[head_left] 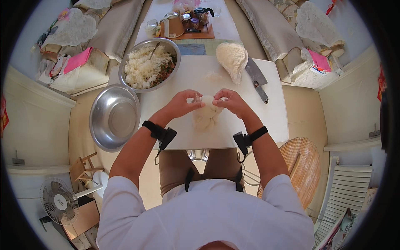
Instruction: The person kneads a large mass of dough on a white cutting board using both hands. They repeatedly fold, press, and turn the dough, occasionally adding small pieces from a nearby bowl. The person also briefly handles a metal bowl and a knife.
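Pale dough (pixel 206 120) in what looks like a clear plastic bag (pixel 197 97) lies near the front middle of a white table (pixel 175 134). My left hand (pixel 184 103) pinches the bag's far left part between thumb and fingers. On the opposite side, my right hand (pixel 231 101) pinches its far right part. The dough bulges toward me, below both hands. Beyond my right hand rests a bag of flour (pixel 231 59), with a cleaver (pixel 255 73) flat beside it, handle toward me. A dusting of flour (pixel 214 76) marks the tabletop between.
A steel bowl (pixel 178 59) of shredded white vegetable and minced filling (pixel 140 67) stands far left, utensil inside. A steel basin (pixel 115 122) overhangs the left edge. Behind are a tray (pixel 203 36) with jars and sofas (pixel 120 28). A round slatted board (pixel 303 168) leans at right.
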Available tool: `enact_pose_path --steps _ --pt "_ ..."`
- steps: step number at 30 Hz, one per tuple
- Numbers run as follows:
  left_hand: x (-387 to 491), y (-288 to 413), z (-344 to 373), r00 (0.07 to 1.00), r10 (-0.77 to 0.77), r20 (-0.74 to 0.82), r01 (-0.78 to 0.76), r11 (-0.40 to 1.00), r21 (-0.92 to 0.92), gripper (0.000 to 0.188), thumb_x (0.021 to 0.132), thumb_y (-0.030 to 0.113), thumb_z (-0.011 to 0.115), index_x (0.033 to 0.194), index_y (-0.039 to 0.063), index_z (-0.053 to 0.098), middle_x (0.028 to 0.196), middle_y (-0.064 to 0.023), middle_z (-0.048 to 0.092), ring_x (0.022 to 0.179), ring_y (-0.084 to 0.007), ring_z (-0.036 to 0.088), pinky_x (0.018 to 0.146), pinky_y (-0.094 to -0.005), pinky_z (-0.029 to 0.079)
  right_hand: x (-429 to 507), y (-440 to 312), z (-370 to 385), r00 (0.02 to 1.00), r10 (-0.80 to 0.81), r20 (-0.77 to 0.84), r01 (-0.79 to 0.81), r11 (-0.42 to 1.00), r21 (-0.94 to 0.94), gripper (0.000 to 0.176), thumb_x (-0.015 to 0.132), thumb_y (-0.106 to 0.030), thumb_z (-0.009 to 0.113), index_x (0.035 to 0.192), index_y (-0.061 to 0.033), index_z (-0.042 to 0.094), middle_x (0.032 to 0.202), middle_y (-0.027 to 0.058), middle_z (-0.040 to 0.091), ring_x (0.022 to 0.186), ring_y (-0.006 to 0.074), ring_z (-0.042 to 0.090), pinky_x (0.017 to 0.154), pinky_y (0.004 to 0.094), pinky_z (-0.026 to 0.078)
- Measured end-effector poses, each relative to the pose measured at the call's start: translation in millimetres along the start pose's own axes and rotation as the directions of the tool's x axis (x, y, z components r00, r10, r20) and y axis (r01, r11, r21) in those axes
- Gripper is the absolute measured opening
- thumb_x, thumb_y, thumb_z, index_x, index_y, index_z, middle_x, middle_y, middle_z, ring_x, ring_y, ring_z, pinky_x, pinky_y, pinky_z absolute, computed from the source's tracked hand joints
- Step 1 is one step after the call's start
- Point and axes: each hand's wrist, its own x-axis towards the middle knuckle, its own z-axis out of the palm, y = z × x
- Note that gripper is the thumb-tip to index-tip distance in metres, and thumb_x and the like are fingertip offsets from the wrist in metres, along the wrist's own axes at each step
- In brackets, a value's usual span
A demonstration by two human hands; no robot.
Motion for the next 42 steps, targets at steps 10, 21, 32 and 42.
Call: enact_pose_path --steps 10,21,32,42 --pt "23 -14 4 0.963 -0.145 0.228 0.045 0.918 0.393 0.077 0.074 0.033 0.085 0.135 0.005 0.049 0.13 -0.0143 0.056 0.121 -0.035 0.052 0.099 -0.0444 0.044 21 2 10 0.99 0.039 0.136 0.075 0.672 -0.737 0.087 0.067 -0.042 0.086 0.138 -0.0065 0.051 0.13 0.0207 0.058 0.121 0.0421 0.052 0.101 0.0458 0.046" --pt "70 -33 -3 0.961 -0.24 -0.134 0.268 0.705 0.657 0.056 0.077 0.04 0.078 0.123 0.016 0.058 0.121 -0.0087 0.054 0.12 -0.0316 0.049 0.094 -0.0537 0.043 80 19 11 0.971 -0.019 -0.237 -0.199 0.484 -0.852 0.06 0.074 -0.033 0.082 0.123 -0.0109 0.057 0.117 0.0127 0.055 0.114 0.0338 0.053 0.092 0.0442 0.051" --pt "53 -48 -14 0.987 -0.158 0.034 0.153 0.981 0.12 0.047 0.088 0.027 0.069 0.124 0.001 0.054 0.117 -0.0168 0.06 0.11 -0.0294 0.059 0.098 -0.0386 0.046 60 17 -34 0.984 0.099 0.151 -0.1 0.995 0.0 0.05 0.078 -0.01 0.07 0.126 0.0 0.06 0.12 0.0041 0.064 0.109 0.0183 0.059 0.097 0.0336 0.045" --pt "8 1 13 0.995 -0.094 0.027 0.072 0.887 0.456 0.078 0.069 0.035 0.087 0.132 0.007 0.051 0.125 -0.0148 0.058 0.118 -0.0306 0.055 0.103 -0.0452 0.041 6 0 18 0.993 -0.116 -0.019 0.091 0.861 -0.501 0.072 0.066 -0.028 0.09 0.126 -0.0016 0.058 0.106 0.0116 0.06 0.102 0.0233 0.056 0.089 0.0357 0.047"
